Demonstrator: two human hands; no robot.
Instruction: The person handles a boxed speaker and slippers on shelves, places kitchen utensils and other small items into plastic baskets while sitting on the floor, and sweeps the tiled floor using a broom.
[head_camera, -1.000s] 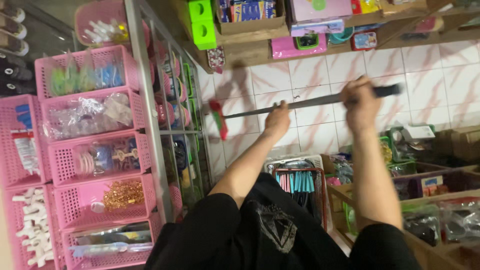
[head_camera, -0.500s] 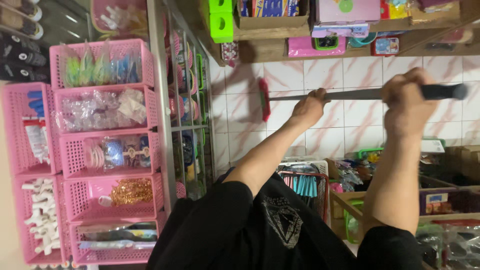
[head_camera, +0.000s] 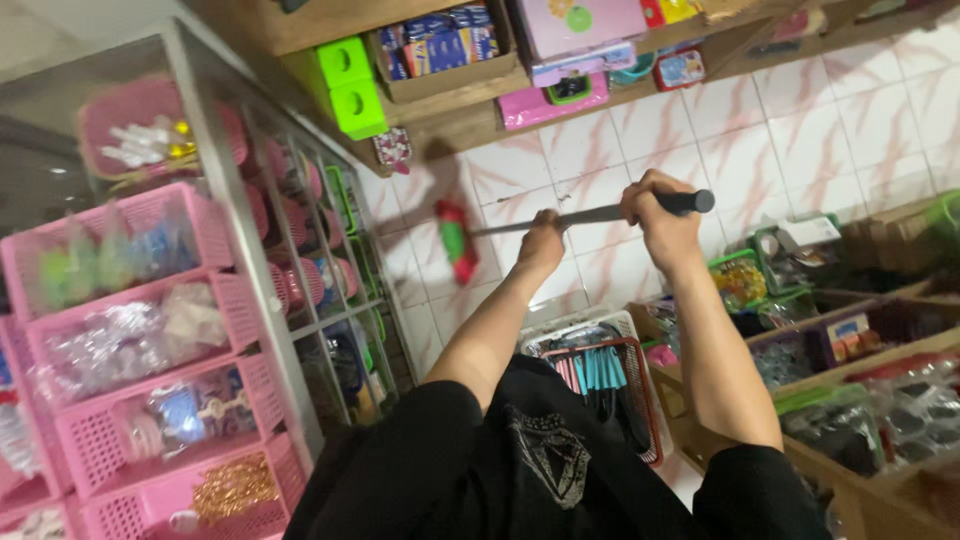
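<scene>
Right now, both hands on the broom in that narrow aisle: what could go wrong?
1. The broom head sweeps close to the glass-fronted rack; a wide stroke could strike it.
2. The handle end beyond the right hand points toward the crowded boxes of goods and might knock some over.
3. The left hand grips far forward, so control of the head may be loose.

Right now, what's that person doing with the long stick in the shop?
A person is holding a broom with both hands, sweeping the tiled floor of a small shop. The left hand grips the grey handle partway down, and the right hand holds it near the black top end. The red and green broom head rests on the tiles near a glass shelf unit full of pink baskets. Wooden trays of goods stand on the other side.
</scene>
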